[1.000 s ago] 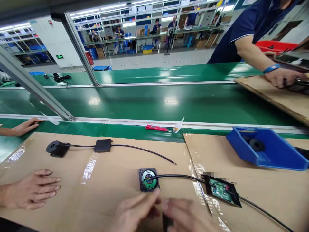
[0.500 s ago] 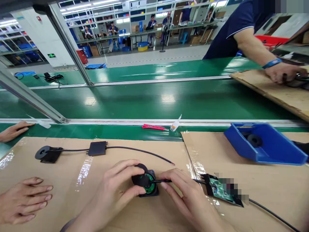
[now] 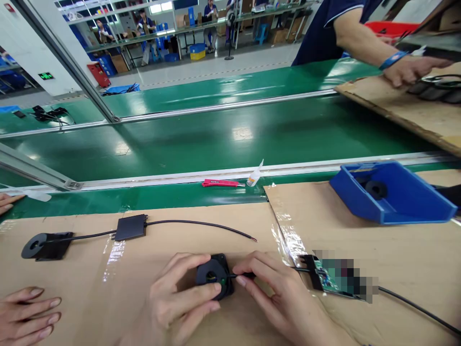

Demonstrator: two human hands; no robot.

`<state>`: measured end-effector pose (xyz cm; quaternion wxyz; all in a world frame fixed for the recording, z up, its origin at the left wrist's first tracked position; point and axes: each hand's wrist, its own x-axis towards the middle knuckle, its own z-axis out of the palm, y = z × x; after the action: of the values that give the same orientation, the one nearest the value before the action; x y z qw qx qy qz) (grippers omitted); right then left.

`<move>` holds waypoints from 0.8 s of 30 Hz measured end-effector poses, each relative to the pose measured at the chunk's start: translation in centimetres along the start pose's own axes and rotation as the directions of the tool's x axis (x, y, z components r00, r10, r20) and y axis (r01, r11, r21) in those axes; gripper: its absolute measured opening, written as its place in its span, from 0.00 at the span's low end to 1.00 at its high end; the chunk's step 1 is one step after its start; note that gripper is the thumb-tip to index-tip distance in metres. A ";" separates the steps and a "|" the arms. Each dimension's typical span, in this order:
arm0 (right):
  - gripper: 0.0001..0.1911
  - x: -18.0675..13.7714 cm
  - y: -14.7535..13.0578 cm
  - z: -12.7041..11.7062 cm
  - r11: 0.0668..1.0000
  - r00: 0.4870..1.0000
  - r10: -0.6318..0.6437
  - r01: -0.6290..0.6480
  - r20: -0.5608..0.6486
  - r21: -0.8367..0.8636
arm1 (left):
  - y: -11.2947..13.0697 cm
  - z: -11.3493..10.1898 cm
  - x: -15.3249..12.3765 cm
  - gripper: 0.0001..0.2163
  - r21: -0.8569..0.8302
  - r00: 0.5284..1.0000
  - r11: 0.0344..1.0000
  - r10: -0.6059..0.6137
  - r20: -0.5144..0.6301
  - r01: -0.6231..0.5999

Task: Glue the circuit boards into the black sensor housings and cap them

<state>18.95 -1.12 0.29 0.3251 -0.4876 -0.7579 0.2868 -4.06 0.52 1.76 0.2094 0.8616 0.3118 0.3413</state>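
Between thumb and fingers, my left hand (image 3: 182, 288) grips a black round plastic cover (image 3: 209, 271) with a hole in its middle. The cover lies over a black square base (image 3: 227, 288), and only a speck of green shows through. My right hand (image 3: 275, 283) pinches the black cable (image 3: 232, 276) close to where it enters the housing. To the right this cable runs to a bare green circuit board (image 3: 326, 278) in an open black case, partly blurred out. Whether the cover is seated on the base, I cannot tell.
Another assembly with a black ring housing (image 3: 45, 246), flat black box (image 3: 131, 227) and cable lies left. Behind are a red utility knife (image 3: 222, 183), small glue bottle (image 3: 254, 175) and blue bin (image 3: 396, 197) holding black rings. Another person's hand (image 3: 27, 315) rests at left; a co-worker's arm (image 3: 363, 41) reaches in behind.
The round cover, tilted up before with the green board showing beneath, now lies down over the base. My left fingers have shifted onto its top. The whole view has turned slightly.
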 end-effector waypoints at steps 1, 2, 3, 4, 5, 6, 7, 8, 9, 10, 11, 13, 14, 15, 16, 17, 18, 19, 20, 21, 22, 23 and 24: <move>0.09 0.0 0.0 0.0 1.000 1.000 0.004 -0.004 -0.003 0.010 | 0.0 0.2 -0.1 0.09 -0.002 1.000 1.000 -0.003 -0.011 0.003; 0.09 -0.1 0.1 -0.1 1.000 1.000 0.005 -0.005 -0.007 0.021 | -0.1 0.5 -0.2 0.09 -0.001 1.000 1.000 -0.007 -0.022 0.007; 0.10 -0.1 0.1 -0.1 0.999 1.000 0.002 -0.002 -0.010 0.033 | -0.1 0.7 -0.2 0.09 -0.001 0.999 1.000 -0.014 -0.032 0.014; 0.10 -0.1 0.1 -0.2 0.999 1.000 -0.005 0.005 -0.015 0.044 | -0.2 0.9 -0.3 0.09 0.000 0.999 1.000 -0.021 -0.037 0.021; 0.11 -0.2 0.2 -0.3 0.999 1.000 -0.014 0.015 -0.022 0.052 | -0.2 1.0 -0.4 0.09 -0.001 0.999 1.000 -0.025 -0.041 0.025; 0.12 -0.2 0.2 -0.3 0.998 0.999 -0.025 0.026 -0.029 0.056 | -0.2 1.1 -0.4 0.09 -0.002 0.999 1.000 -0.024 -0.043 0.024; 0.12 -0.3 0.2 -0.4 0.998 0.999 -0.036 0.038 -0.039 0.055 | -0.2 1.2 -0.5 0.09 -0.006 0.999 1.000 -0.025 -0.040 0.025; 0.12 -0.3 0.2 -0.4 0.998 0.997 -0.048 0.050 -0.053 0.049 | -0.3 1.3 -0.5 0.10 -0.007 0.999 1.000 -0.025 -0.033 0.025; 0.12 -0.3 0.2 -0.4 0.997 0.996 -0.060 0.063 -0.064 0.041 | -0.3 1.3 -0.5 0.10 -0.006 0.999 1.000 -0.022 -0.026 0.022; 0.12 -0.4 0.3 -0.3 0.997 0.995 -0.071 0.073 -0.076 0.033 | -0.3 1.3 -0.6 0.11 -0.006 1.000 1.000 -0.018 -0.018 0.018; 0.12 -0.4 0.3 -0.3 0.996 0.993 -0.078 0.080 -0.084 0.026 | -0.3 1.3 -0.6 0.11 -0.007 1.000 1.000 -0.015 -0.015 0.015; 0.12 -0.4 0.3 -0.3 0.997 0.992 -0.078 0.080 -0.101 0.022 | -0.3 1.3 -0.5 0.11 -0.006 1.000 1.000 -0.008 -0.021 0.008; 0.12 -0.4 0.3 -0.3 0.997 0.992 -0.074 0.077 -0.104 0.026 | -0.2 1.4 -0.5 0.11 -0.004 1.000 1.000 -0.006 -0.025 0.006; 0.12 -0.4 0.3 -0.3 0.997 0.992 -0.070 0.073 -0.106 0.029 | -0.2 1.4 -0.5 0.11 -0.001 1.000 1.000 -0.006 -0.025 0.006; 0.12 -0.4 0.3 -0.4 0.997 0.992 -0.069 0.073 -0.106 0.030 | -0.2 1.4 -0.5 0.12 0.003 1.000 1.000 -0.010 -0.022 0.011; 0.11 -0.4 0.3 -0.4 0.997 0.992 -0.073 0.076 -0.102 0.027 | -0.2 1.4 -0.6 0.12 0.011 1.000 1.000 -0.015 -0.017 0.015; 0.11 -0.5 0.4 -0.4 0.996 0.992 -0.082 0.084 -0.100 0.019 | -0.3 1.4 -0.6 0.13 0.018 1.000 1.000 -0.016 -0.013 0.016; 0.11 -0.5 0.4 -0.5 0.996 0.991 -0.091 0.093 -0.094 0.008 | -0.3 1.4 -0.6 0.13 0.024 1.000 1.000 -0.017 -0.011 0.017; 0.11 -0.6 0.5 -0.5 0.995 0.991 -0.102 0.103 -0.090 -0.004 | -0.3 1.5 -0.7 0.13 0.030 1.000 0.999 -0.017 -0.013 0.017; 0.11 -0.7 0.5 -0.5 0.993 0.989 -0.116 0.115 -0.090 -0.015 | -0.3 1.5 -0.7 0.13 0.035 1.000 0.999 -0.016 -0.012 0.016; 0.11 -0.8 0.6 -0.5 0.992 0.988 -0.126 0.124 -0.093 -0.024 | -0.3 1.5 -0.7 0.13 0.038 1.000 0.999 -0.012 -0.011 0.013; 0.12 -0.9 0.6 -0.4 0.991 0.986 -0.134 0.132 -0.095 -0.029 | -0.3 1.5 -0.7 0.12 0.039 1.000 0.999 -0.011 -0.012 0.011; 0.12 -0.9 0.6 -0.4 0.990 0.985 -0.140 0.137 -0.097 -0.032 | -0.3 1.5 -0.6 0.12 0.037 1.000 0.999 -0.011 -0.014 0.012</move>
<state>19.89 -1.68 -0.13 0.3751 -0.4514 -0.7765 0.2293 -3.45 0.09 0.23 0.1930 0.8612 0.3246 0.3403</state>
